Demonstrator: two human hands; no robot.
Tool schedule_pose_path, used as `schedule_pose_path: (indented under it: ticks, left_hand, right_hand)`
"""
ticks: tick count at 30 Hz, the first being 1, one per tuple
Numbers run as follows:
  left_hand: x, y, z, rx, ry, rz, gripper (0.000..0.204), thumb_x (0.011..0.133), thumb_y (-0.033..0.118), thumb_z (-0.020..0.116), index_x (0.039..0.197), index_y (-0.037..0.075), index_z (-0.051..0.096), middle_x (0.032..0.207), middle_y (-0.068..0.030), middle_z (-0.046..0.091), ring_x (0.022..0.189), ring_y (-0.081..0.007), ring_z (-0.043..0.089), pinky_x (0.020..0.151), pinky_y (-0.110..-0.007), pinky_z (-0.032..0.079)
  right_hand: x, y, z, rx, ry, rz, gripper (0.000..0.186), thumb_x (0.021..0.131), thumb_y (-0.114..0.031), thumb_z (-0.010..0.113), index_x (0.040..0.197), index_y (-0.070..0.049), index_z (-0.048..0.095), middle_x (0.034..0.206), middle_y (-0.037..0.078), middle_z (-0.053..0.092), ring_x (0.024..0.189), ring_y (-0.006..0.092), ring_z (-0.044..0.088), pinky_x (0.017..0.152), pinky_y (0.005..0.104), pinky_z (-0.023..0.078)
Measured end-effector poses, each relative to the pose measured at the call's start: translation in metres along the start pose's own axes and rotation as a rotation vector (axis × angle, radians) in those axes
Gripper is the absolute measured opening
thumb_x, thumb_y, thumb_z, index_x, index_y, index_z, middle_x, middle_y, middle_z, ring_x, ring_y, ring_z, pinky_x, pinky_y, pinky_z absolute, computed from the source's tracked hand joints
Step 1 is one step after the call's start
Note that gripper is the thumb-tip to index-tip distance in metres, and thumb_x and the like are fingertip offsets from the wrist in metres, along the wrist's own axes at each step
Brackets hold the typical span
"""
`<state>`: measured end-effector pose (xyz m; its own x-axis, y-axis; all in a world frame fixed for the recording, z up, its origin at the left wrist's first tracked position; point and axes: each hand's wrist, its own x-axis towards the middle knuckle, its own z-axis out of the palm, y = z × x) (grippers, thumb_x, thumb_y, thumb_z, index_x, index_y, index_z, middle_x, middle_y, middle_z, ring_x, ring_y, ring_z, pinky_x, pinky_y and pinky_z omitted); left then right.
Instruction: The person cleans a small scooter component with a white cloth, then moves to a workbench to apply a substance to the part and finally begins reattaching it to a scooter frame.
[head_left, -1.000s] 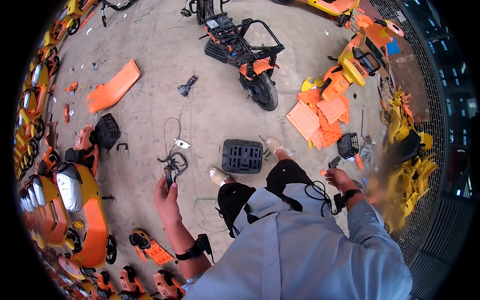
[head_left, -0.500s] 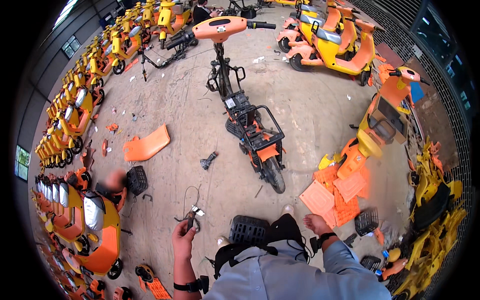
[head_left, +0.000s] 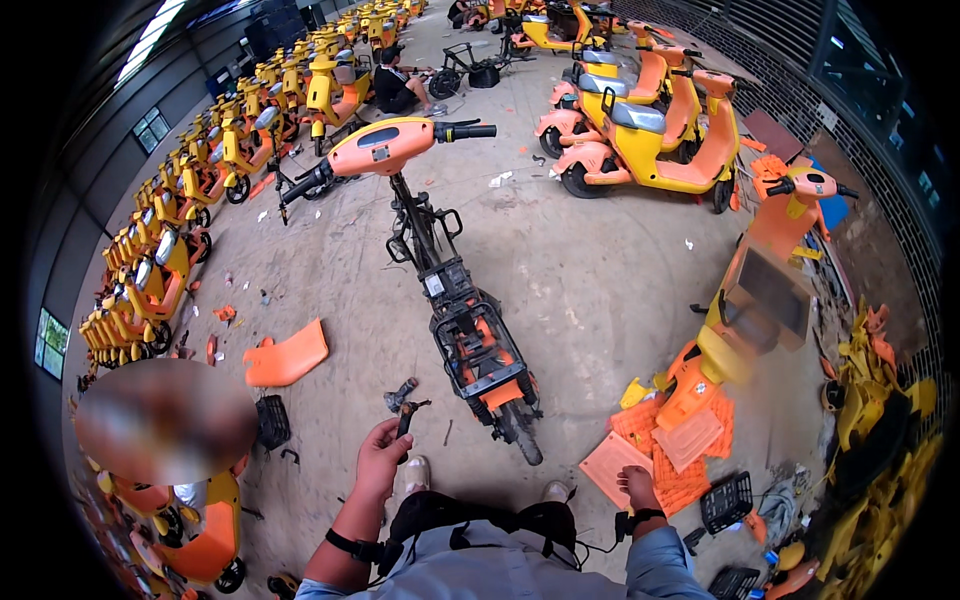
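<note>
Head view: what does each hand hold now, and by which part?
The left hand holds a small dark object by its lower end in the picture, its crosswise top free; nothing shows in the right hand.

Rough, matt concrete floor (head_left: 620, 290). At centre, a scooter's metal frame (head_left: 446, 274); at eleven o'clock, its smooth, glossy plastic handlebar cover (head_left: 378, 147). Four o'clock: coarsely textured plastic sheets (head_left: 684, 484). Five o'clock: matt cloth sleeve (head_left: 658, 562). Seven o'clock: matt handheld piece (head_left: 405, 419).
</note>
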<state>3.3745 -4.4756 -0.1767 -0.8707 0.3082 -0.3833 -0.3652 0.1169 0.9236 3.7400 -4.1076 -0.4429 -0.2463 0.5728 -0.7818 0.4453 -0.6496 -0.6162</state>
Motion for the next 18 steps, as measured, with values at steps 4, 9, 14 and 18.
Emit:
schedule_pose_path:
  ticks: [4,9,14,18]
  left_hand:
    - [0.060,0.021,-0.024,0.014,-0.083,-0.008,0.036,0.086,0.003,0.070,0.120,0.001,0.059,0.090,-0.0001,0.065,0.075,-0.0076,0.057,0.065,-0.022,0.043]
    - [0.125,0.023,-0.134,-0.038,-0.043,0.087,0.037,0.087,0.005,0.070,0.122,0.001,0.059,0.089,0.0020,0.061,0.074,-0.0058,0.052,0.064,-0.021,0.040]
    - [0.171,0.041,-0.266,0.061,0.077,0.074,0.036,0.089,0.006,0.069,0.123,0.002,0.058,0.092,0.0032,0.062,0.076,-0.0047,0.052,0.065,-0.020,0.039]
    - [0.184,0.039,-0.340,0.069,0.135,0.036,0.035,0.089,0.007,0.070,0.122,0.002,0.059,0.092,0.0041,0.062,0.075,-0.0041,0.051,0.062,-0.019,0.037]
  right_hand:
    - [-0.005,0.096,-0.062,0.015,0.316,0.246,0.009,0.086,-0.013,0.052,0.088,-0.006,0.055,0.071,0.007,0.060,0.054,0.0177,0.057,0.047,0.0327,0.042]
    - [-0.086,0.197,-0.061,0.075,0.531,0.239,0.011,0.088,-0.015,0.053,0.085,-0.005,0.054,0.070,0.009,0.058,0.056,0.0209,0.056,0.046,0.0328,0.041]
    - [-0.184,0.184,0.131,-0.156,0.274,0.524,0.015,0.092,-0.017,0.054,0.094,-0.002,0.058,0.076,0.008,0.061,0.058,0.0196,0.057,0.048,0.0315,0.044]
    - [-0.148,0.150,0.225,-0.869,-0.196,0.264,0.021,0.091,-0.022,0.060,0.093,-0.001,0.061,0.076,0.008,0.062,0.064,0.0177,0.062,0.053,0.0302,0.048]
